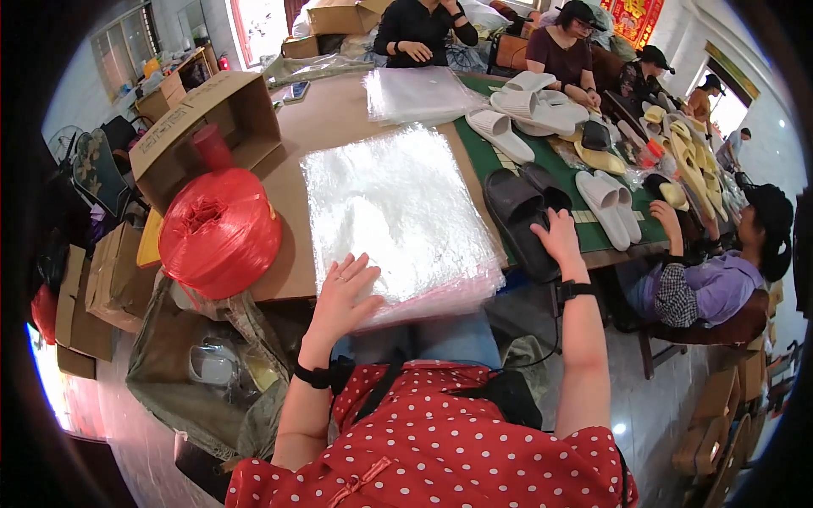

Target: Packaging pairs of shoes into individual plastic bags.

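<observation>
My left hand [347, 288] lies with fingers spread on the near left edge of a thick stack of clear plastic bags [394, 203], which shines under the light. To the right of the stack, my right hand [561, 241] grips the side of a black slipper [518, 222], thumb over its edge. A second black slipper [546, 188] lies against it, partly hidden. Close by on the right sits a pair of light grey slippers [608, 207].
A big roll of red plastic twine [220, 233] and an open cardboard box [212, 127] stand at the left. More white slippers [500, 134] and yellow slippers [690, 161] lie along the green belt. Several people sit around it. A lined bin [178, 381] stands below left.
</observation>
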{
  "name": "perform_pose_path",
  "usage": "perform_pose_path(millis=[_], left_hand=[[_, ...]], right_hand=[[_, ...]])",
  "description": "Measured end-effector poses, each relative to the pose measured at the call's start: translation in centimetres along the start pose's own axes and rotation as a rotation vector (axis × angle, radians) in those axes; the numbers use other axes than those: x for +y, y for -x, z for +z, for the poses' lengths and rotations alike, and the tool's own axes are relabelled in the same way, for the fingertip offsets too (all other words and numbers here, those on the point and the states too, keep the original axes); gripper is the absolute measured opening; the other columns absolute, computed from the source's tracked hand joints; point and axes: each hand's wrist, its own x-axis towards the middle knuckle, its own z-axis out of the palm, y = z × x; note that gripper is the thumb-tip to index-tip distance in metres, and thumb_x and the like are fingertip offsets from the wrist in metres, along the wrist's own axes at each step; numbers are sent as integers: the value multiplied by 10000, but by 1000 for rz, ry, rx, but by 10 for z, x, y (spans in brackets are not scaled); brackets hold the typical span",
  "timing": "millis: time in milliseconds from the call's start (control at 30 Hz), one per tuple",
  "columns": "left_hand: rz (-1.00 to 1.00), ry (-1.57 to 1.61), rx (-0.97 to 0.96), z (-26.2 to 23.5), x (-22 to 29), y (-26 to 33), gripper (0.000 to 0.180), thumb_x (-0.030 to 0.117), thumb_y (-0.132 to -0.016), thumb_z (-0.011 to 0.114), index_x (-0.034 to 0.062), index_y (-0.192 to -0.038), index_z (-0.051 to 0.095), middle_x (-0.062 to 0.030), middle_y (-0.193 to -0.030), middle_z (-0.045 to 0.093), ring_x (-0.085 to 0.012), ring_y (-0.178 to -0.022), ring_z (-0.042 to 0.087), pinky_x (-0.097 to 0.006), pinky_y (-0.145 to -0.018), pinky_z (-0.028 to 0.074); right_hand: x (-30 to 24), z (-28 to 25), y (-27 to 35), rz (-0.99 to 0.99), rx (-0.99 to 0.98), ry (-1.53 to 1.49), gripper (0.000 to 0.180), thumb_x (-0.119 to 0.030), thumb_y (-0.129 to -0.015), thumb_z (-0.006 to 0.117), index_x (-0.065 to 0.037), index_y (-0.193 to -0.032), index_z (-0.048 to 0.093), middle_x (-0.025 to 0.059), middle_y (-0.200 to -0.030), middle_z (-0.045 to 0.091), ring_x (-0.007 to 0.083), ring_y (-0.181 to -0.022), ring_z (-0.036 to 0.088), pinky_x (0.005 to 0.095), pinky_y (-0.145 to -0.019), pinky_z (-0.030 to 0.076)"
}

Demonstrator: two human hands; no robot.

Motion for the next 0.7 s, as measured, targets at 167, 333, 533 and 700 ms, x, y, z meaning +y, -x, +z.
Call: perform_pose_path(millis=[167,333,533,700], left_hand=[[-2,-7,12,1,-1,3,501,308,-841,747,108,-1290,651,-155,-1479,516,-386,-1427,391,-518,-1200,240],[25,-14,39,4,1,-2,495,310,-836,751,106,-1277,655,-151,-1466,529,-388,-1415,405,-526,-1193,249],[3,-41,53,6,-1,1,491,291,-827,747,126,-1281,652,-123,-1465,537,-365,-1416,412,-530,-1197,244],[-9,-53,60,8,-1,3,499,301,-823,744,136,-1284,648,-109,-1468,536,-369,-1410,416,-539,-1193,249]], right_hand=[[15,1,-36,54,-174,-191,688,-480,-901,678,-3,-1380,550,280,-1307,530,441,-1205,552,470,-1014,461],[34,16,-45,-2,-114,-164,594,-458,-903,679,-7,-1287,627,248,-1161,625,414,-1162,581,465,-969,483],[1,18,-36,65,145,-159,464,-415,-893,692,7,-1083,715,190,-1019,650,390,-998,638,472,-849,506],[-17,19,-39,153,162,-48,408,-381,-915,667,-6,-1064,728,170,-1027,656,378,-1023,645,467,-856,521]])
